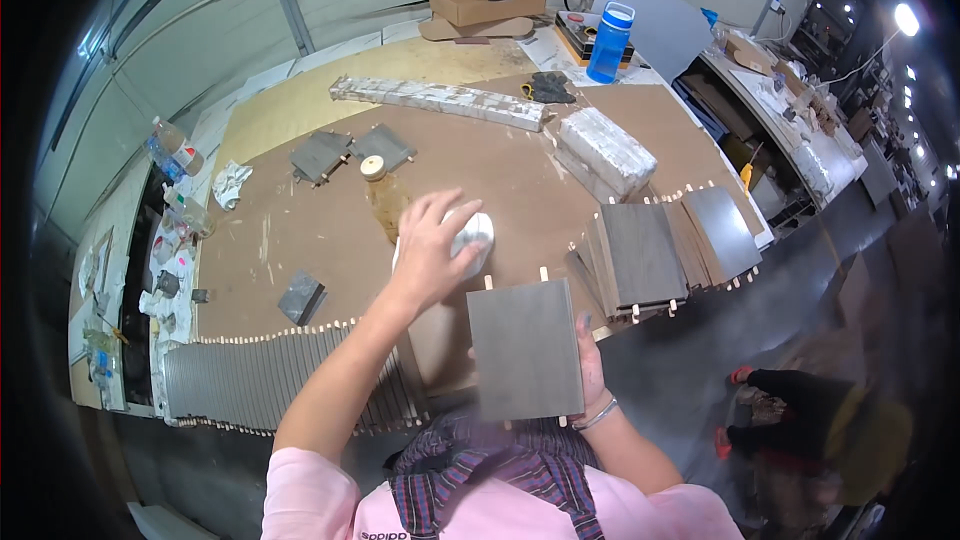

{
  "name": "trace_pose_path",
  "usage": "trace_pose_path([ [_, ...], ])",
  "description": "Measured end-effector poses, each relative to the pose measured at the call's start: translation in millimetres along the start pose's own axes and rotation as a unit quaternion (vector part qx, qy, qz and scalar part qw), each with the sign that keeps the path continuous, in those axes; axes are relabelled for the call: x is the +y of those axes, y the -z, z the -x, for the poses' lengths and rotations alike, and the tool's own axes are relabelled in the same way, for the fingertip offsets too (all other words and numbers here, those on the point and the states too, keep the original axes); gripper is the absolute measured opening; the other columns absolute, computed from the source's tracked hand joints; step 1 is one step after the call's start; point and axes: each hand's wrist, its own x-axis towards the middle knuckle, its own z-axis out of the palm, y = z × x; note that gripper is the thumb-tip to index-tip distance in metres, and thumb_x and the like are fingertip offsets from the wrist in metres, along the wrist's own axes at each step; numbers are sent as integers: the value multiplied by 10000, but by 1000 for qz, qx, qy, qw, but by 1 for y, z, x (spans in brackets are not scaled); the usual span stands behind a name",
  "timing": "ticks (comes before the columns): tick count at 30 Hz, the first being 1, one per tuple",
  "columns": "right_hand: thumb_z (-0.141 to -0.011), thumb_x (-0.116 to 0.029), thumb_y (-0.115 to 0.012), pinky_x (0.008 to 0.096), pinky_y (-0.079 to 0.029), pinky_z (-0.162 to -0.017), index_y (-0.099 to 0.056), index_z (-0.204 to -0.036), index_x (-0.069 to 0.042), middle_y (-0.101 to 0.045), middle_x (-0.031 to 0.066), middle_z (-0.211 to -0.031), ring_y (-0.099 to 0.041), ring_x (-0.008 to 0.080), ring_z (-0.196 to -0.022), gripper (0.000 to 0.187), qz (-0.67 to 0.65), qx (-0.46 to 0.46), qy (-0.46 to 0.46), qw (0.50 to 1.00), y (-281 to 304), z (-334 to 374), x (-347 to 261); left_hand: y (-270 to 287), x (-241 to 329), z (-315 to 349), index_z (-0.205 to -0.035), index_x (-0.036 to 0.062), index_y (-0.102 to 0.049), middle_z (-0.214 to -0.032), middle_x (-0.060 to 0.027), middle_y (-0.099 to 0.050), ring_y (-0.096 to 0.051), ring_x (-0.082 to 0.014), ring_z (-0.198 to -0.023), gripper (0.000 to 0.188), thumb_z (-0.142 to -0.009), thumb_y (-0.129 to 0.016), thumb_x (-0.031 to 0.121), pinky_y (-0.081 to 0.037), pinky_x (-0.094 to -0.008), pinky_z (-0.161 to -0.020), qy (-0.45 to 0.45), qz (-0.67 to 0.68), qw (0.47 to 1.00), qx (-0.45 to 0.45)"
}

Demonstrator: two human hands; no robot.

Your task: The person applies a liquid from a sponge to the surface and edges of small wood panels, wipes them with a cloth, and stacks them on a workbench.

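My right hand grips a flat grey wood panel by its right edge and holds it up near the table's front edge. Short pale dowels stick out of the panel's top and bottom. My left hand is over the table, its fingers curved around a white, cloth-like thing; the hand hides part of it. Just beyond that hand is a clouded amber bottle with a pale cap.
A long row of upright panels lines the front left edge; more panels stand at right. Also here are a small grey block, a wrapped block, a long wrapped bar and a blue bottle. A person is at lower right.
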Motion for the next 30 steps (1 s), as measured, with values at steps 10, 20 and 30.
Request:
trace_pose_path([
  [10, -975, -619, -392, 469, -464, -1036, -435, -1430, -82, -536, 148, -1373, -566, 293, -1222, 705, 82, 155, -30, 984, 16, 7, 15, 58, 64, 15, -1354, -2, -514, -1221, -210, -630, -616, -323, -1129, 706, -750, -805, 219, -480, -395, -976, 136, 296, 895, -306],
  [20, -1005, -551, -383, 443, -494, -997, -450, -1408, -76, -558, 128, -1340, -578, 273, -1195, 627, 65, 140, -67, 986, 6, 11, 22, 54, 49, 37, -1335, 30, -558, -1125, -139, -673, -615, -176, -1049, 615, -764, -774, 96, -489, -334, -943, 160, 498, 797, -303],
  [30, -1005, -528, -407, 474, -500, -1001, -422, -1437, -80, -547, 147, -1365, -576, 299, -1214, 622, 49, 130, -70, 988, 12, 17, 25, 57, 58, 43, -1318, 9, -562, -1113, -132, -684, -625, -169, -1012, 566, -783, -737, 59, -500, -320, -915, 173, 479, 802, -313],
])
